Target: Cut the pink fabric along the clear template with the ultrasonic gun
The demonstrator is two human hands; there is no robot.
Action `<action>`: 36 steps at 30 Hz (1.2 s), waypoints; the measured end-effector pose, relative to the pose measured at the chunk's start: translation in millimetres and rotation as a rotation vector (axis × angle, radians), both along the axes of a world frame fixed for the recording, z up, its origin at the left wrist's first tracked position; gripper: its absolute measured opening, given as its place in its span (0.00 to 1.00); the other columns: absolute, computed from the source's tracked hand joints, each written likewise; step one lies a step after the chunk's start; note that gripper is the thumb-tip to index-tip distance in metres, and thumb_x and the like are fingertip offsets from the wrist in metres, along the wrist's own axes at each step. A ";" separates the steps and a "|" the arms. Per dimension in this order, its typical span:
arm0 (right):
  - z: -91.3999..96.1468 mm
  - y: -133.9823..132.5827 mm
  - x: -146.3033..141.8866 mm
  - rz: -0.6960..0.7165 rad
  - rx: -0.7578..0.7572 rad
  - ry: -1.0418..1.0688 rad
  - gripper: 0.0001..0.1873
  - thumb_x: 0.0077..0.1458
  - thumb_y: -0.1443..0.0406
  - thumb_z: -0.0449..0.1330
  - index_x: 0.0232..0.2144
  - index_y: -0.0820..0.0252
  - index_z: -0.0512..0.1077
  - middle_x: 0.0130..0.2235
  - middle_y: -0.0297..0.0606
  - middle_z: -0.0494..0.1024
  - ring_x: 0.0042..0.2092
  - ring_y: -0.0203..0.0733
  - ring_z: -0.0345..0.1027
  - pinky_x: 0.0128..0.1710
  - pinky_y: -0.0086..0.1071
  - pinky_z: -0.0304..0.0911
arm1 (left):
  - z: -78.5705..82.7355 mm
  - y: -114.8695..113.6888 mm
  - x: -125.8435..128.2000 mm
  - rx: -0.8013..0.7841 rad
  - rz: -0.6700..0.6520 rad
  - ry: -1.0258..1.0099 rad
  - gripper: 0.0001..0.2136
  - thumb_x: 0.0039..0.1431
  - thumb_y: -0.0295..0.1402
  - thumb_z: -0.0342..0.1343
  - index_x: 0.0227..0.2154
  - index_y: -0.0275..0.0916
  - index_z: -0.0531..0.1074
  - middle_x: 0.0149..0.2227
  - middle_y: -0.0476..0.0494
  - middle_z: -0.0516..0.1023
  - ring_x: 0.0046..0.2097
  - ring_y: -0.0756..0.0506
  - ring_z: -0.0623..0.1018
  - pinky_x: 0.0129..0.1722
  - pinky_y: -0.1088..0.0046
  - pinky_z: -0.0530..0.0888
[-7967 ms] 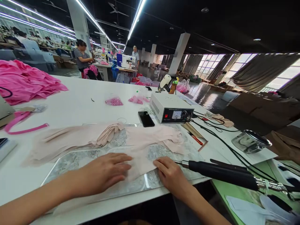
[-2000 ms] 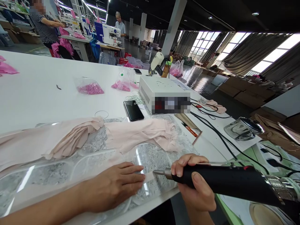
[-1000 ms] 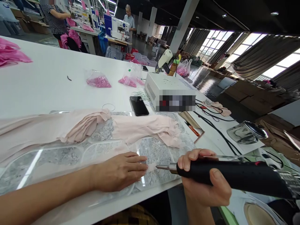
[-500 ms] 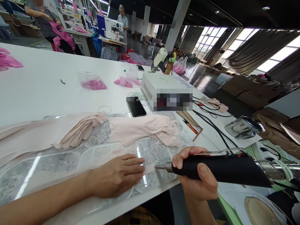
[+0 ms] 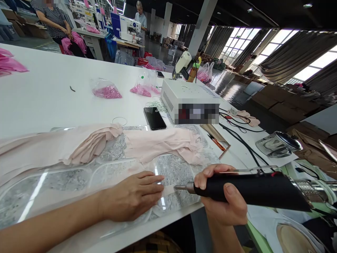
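My left hand lies flat with its fingers stretched out, pressing on a pale pink fabric strip on the clear sheet. The strip's end pokes out past my fingertips. My right hand is closed around a black-handled corded tool with a narrow metal tip. This tip meets the strip's end, just right of my left fingers. Behind my hands are a gathered pale pink fabric pile and a longer layered pile.
A grey-white box unit and a black phone stand behind the fabric. Black cables run along the right, near a glass jug. Bags of pink bits lie farther back. Two people are in the background.
The view has shifted slightly. Both hands and the tool tip keep nearly the same place on the strip. In the background, one person's hands and pink cloth have moved lower.
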State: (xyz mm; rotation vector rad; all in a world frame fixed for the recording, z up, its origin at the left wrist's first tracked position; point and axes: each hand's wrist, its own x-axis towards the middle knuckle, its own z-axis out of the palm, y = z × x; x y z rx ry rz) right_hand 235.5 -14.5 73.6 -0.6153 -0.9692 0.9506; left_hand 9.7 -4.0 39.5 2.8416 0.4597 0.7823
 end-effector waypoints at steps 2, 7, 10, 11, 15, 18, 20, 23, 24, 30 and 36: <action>0.8 0.0 -0.8 0.010 0.001 0.007 0.09 0.49 0.60 0.59 0.33 0.58 0.74 0.29 0.33 0.73 0.21 0.34 0.66 0.22 0.33 0.65 | -0.2 0.0 -0.1 -0.003 0.000 0.005 0.10 0.69 0.26 0.47 0.45 0.33 0.73 0.47 0.39 0.80 0.57 0.40 0.74 0.59 0.64 0.68; 1.3 -1.2 -7.2 0.046 0.031 0.026 0.10 0.49 0.61 0.59 0.34 0.58 0.74 0.29 0.33 0.73 0.21 0.34 0.66 0.22 0.33 0.65 | 0.6 0.5 -0.4 -0.008 -0.004 -0.002 0.11 0.69 0.25 0.46 0.46 0.33 0.73 0.46 0.38 0.80 0.57 0.41 0.74 0.58 0.65 0.68; -0.1 -1.0 -11.5 0.064 0.042 0.034 0.09 0.50 0.61 0.59 0.35 0.57 0.73 0.29 0.33 0.73 0.22 0.34 0.66 0.22 0.33 0.65 | 0.7 0.6 -0.4 -0.017 -0.008 -0.001 0.10 0.69 0.25 0.47 0.46 0.32 0.73 0.46 0.38 0.80 0.57 0.41 0.74 0.58 0.65 0.68; -0.6 -0.8 -12.5 0.067 0.046 0.035 0.09 0.50 0.61 0.59 0.35 0.57 0.73 0.29 0.33 0.73 0.22 0.34 0.66 0.22 0.33 0.65 | 0.5 0.5 -0.4 -0.018 -0.011 -0.003 0.10 0.69 0.25 0.47 0.46 0.32 0.73 0.46 0.38 0.80 0.57 0.41 0.74 0.59 0.65 0.68; -1.4 0.4 -13.9 0.083 0.057 0.024 0.09 0.51 0.61 0.59 0.35 0.58 0.73 0.30 0.33 0.73 0.22 0.34 0.67 0.22 0.33 0.65 | -0.7 -0.3 -0.1 -0.019 -0.007 -0.021 0.10 0.69 0.25 0.47 0.46 0.32 0.73 0.46 0.38 0.80 0.57 0.41 0.74 0.59 0.65 0.68; -0.9 0.7 -14.0 0.086 0.051 0.018 0.09 0.51 0.61 0.59 0.35 0.58 0.73 0.30 0.33 0.73 0.22 0.34 0.67 0.23 0.33 0.65 | -1.3 -0.8 0.4 -0.019 -0.006 -0.027 0.10 0.69 0.25 0.47 0.46 0.32 0.73 0.46 0.38 0.80 0.57 0.41 0.74 0.59 0.65 0.67; -0.9 0.6 -14.3 0.085 0.042 0.020 0.09 0.50 0.61 0.59 0.35 0.58 0.73 0.30 0.32 0.73 0.22 0.34 0.67 0.23 0.33 0.66 | -1.7 -0.9 0.7 -0.023 -0.005 -0.026 0.10 0.69 0.26 0.46 0.46 0.33 0.73 0.46 0.39 0.80 0.58 0.41 0.73 0.59 0.65 0.67; -1.9 0.3 -15.0 0.085 0.038 0.027 0.09 0.50 0.61 0.60 0.35 0.57 0.73 0.29 0.32 0.73 0.22 0.34 0.67 0.22 0.32 0.66 | -2.3 -0.5 0.8 -0.023 -0.004 -0.021 0.11 0.70 0.26 0.46 0.46 0.33 0.72 0.47 0.39 0.80 0.57 0.41 0.73 0.59 0.65 0.67; -2.5 0.3 -15.3 0.083 0.041 0.027 0.09 0.50 0.61 0.60 0.35 0.57 0.73 0.29 0.32 0.73 0.22 0.34 0.67 0.22 0.32 0.66 | -2.4 -0.3 0.7 -0.022 -0.005 -0.020 0.11 0.70 0.26 0.46 0.47 0.33 0.72 0.47 0.39 0.80 0.57 0.41 0.73 0.59 0.65 0.66; -4.2 1.8 -16.2 0.080 0.056 -0.001 0.06 0.53 0.62 0.59 0.33 0.56 0.72 0.29 0.31 0.73 0.23 0.33 0.67 0.23 0.32 0.67 | -2.3 0.2 -0.5 -0.016 -0.009 -0.012 0.11 0.70 0.26 0.46 0.47 0.32 0.72 0.47 0.38 0.80 0.58 0.41 0.73 0.59 0.65 0.67; 0.8 -3.7 -11.8 0.089 0.023 0.011 0.08 0.52 0.61 0.59 0.34 0.57 0.72 0.29 0.31 0.72 0.22 0.32 0.67 0.23 0.31 0.66 | -3.3 -0.6 -0.7 -0.018 -0.001 -0.023 0.11 0.69 0.26 0.47 0.47 0.33 0.73 0.47 0.39 0.80 0.58 0.41 0.74 0.59 0.65 0.67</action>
